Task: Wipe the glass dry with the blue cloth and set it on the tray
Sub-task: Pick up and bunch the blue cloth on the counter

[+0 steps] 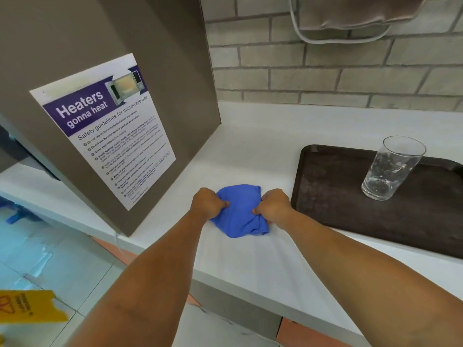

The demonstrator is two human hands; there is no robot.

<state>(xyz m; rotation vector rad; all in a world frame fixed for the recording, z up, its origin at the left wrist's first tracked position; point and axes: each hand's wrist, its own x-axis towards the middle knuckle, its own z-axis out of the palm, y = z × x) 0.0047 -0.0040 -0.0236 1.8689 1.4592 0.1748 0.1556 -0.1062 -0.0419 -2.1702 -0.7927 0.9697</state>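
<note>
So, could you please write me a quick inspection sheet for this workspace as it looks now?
Surface: white counter, bare where it shows.
Job's things: glass upright on the brown tray; blue cloth bunched on the counter.
Clutter: nothing seen.
Grippers: left hand and right hand each grip one side of the cloth, fingers curled.
Cables: nothing seen.
Surroundings: brick wall; microwave safety poster on a grey panel; yellow floor sign below.
</note>
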